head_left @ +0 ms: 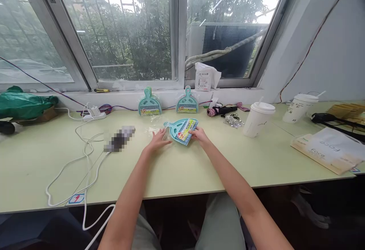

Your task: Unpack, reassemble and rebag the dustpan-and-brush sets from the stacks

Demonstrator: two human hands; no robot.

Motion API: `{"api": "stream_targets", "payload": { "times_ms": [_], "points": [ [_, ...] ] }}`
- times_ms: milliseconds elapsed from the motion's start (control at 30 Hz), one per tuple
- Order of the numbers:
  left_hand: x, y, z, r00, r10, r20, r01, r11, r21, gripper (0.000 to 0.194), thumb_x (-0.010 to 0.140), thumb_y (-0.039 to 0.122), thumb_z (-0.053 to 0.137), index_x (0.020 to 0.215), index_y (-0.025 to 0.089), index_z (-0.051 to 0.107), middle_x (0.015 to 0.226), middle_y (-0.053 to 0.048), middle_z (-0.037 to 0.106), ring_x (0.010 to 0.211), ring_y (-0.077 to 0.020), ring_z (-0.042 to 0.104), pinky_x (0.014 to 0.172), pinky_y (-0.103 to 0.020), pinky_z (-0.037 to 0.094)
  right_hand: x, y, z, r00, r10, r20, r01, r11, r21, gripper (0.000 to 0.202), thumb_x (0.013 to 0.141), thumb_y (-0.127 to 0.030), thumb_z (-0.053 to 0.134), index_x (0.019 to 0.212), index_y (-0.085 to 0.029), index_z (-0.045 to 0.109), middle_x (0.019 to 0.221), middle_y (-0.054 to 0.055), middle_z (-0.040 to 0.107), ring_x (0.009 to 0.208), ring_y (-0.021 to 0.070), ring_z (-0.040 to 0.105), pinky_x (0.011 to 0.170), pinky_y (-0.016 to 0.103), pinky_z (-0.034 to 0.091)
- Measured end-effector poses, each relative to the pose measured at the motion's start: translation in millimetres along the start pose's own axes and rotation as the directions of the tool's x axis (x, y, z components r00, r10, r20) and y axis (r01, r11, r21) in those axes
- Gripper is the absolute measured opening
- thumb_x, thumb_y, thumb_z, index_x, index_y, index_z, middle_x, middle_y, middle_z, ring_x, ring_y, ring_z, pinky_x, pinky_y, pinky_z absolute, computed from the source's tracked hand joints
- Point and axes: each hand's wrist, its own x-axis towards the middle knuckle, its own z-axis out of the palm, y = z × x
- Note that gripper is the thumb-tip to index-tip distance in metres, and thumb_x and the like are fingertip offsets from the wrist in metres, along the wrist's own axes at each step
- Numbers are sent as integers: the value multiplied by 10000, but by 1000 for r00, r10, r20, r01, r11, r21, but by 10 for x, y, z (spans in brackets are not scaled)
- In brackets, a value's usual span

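Observation:
My right hand [200, 135] grips the wide, bristled end of a small teal dustpan-and-brush set [182, 130] with a printed yellow label, tilted over the table. Beside its handle my left hand [157, 140] is open, thumb and fingers spread. Clear plastic wrap [152, 130] lies around that hand's fingertips; whether they touch it I cannot tell. Behind, against the wall under the window, stand two stacks of similar teal sets, a left stack [149, 102] and a right stack [187, 101], both in clear plastic.
White cables and a pixelated object [119, 139] lie on the left, near a power strip [95, 115] and a green bag [24, 103]. Towards the right are a black umbrella-like bundle [224, 110], keys [233, 121], two white cups [259, 119] and a paper bag [327, 149].

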Motion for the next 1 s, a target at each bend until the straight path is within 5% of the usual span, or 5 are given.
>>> {"api": "stream_targets", "payload": {
  "times_ms": [333, 567, 767, 900, 1000],
  "points": [
    [19, 22, -75, 912, 87, -400, -148, 981, -123, 466, 901, 259, 315, 1332, 234, 490, 1458, -51, 405, 1376, -193, 319, 1150, -506, 49, -51, 4, 41, 964, -134, 228, 136, 991, 6, 302, 679, -113, 723, 958, -157, 613, 877, 62, 723, 739, 185, 696, 636, 299, 594],
    [-58, 155, -131, 893, 157, -422, -219, 970, -103, 601, 754, 76, 379, 1308, 271, 510, 1411, -2, 469, 1361, -187, 347, 1161, -486, 74, -40, 55, 85, 976, -110, 188, 94, 991, 92, 262, 664, -93, 740, 895, -150, 629, 862, 60, 726, 730, 183, 698, 683, 320, 599],
    [-132, 527, -17, 879, 208, -428, -354, 887, -297, 487, 866, 264, 460, 1352, 277, 435, 1260, -43, 604, 1237, -211, 504, 1164, -475, 15, -66, 118, 143, 977, -79, 196, 51, 988, 143, 185, 672, -76, 721, 838, -131, 660, 877, 64, 727, 727, 174, 696, 676, 287, 596],
    [-223, 735, 7, 824, 220, -522, -349, 923, -163, 402, 908, 312, 426, 1304, 275, 478, 1341, -57, 532, 1368, -228, 332, 1165, -471, -38, -115, 108, 188, 951, -130, 279, 86, 982, 166, 211, 656, -125, 752, 851, -130, 670, 902, 68, 728, 766, 187, 696, 726, 319, 593],
    [-252, 729, -41, 700, -64, -711, -152, 959, -237, 549, 888, 391, 482, 1397, 251, 334, 1510, -93, 290, 1446, -270, 64, 1153, -535, -26, -133, 95, 223, 956, -173, 235, 120, 967, 223, 242, 641, -157, 774, 855, -142, 661, 907, 59, 726, 795, 189, 694, 763, 333, 586]
  ]
}}
